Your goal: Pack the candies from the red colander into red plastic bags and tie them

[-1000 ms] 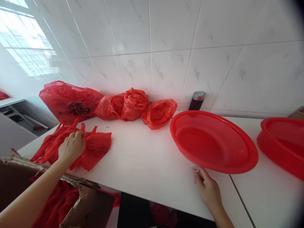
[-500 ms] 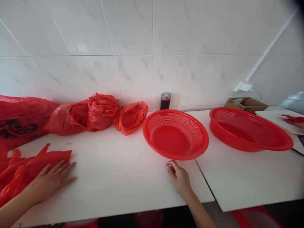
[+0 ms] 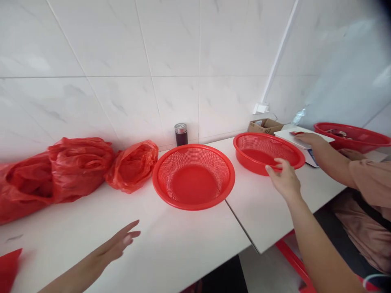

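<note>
My left hand (image 3: 114, 248) hovers over the white table with its fingers stretched out and nothing in it. It is left of and below the nearer red plastic basket (image 3: 194, 183), a round one with meshed sides that looks bare inside. My right hand (image 3: 285, 179) is held out at the front rim of a second red basket (image 3: 253, 162), farther to the right. Its fingers are spread and slightly curled; whether they touch the rim I cannot tell.
Crumpled red plastic bags (image 3: 81, 169) line the wall at left. A dark flask (image 3: 181, 135) and a cardboard box (image 3: 265, 126) stand behind. At right, a person's hand (image 3: 308, 139) reaches over a white scale (image 3: 284, 134), near another red basket (image 3: 366, 136). Two tables (image 3: 171, 240) meet at a seam.
The view has swung right, bringing a co-worker into sight. My left hand has left the red bag. My right hand has opened and moved right, to the second basket.
</note>
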Demonstrator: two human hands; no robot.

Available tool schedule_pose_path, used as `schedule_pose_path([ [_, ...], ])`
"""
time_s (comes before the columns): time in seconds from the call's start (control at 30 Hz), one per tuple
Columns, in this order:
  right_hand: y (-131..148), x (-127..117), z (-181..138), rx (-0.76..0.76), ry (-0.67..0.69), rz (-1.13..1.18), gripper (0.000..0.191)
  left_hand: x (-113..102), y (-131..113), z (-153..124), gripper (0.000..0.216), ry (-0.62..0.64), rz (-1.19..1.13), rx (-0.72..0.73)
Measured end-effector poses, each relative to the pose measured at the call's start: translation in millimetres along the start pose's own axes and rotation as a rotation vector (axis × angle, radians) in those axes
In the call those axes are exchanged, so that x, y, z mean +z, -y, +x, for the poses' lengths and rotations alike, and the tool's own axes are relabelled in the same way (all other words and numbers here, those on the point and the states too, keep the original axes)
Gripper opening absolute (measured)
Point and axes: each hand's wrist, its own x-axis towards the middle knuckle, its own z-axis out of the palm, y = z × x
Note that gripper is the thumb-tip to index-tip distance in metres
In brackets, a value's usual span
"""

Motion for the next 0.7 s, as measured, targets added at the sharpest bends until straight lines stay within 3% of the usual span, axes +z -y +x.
schedule_pose_path([
  [0.07,-23,6,28,0.127,0.046,-0.133,0.071,15,-30,9,0.07,0.136,-0.157,-0.03],
  [0.17,-49,21,40,0.187,0.111,-0.103,0.072,36,-64,29,0.076,0.069,-0.314,-0.046],
  [0.27,-62,29,31,0.147,0.095,-0.035,0.063,49,-81,49,0.077,0.035,-0.476,-0.02],
  [0.37,-66,25,20,0.111,0.066,0.02,0.059,55,-87,62,0.065,0.098,-0.551,0.025],
  [0.53,-61,15,3,0.068,0.031,0.111,0.068,69,-94,67,0.066,0.189,-0.504,0.095],
  [0.7,-37,14,-27,0.028,0.003,0.285,0.071,77,-98,64,0.066,0.284,-0.194,0.111],
])
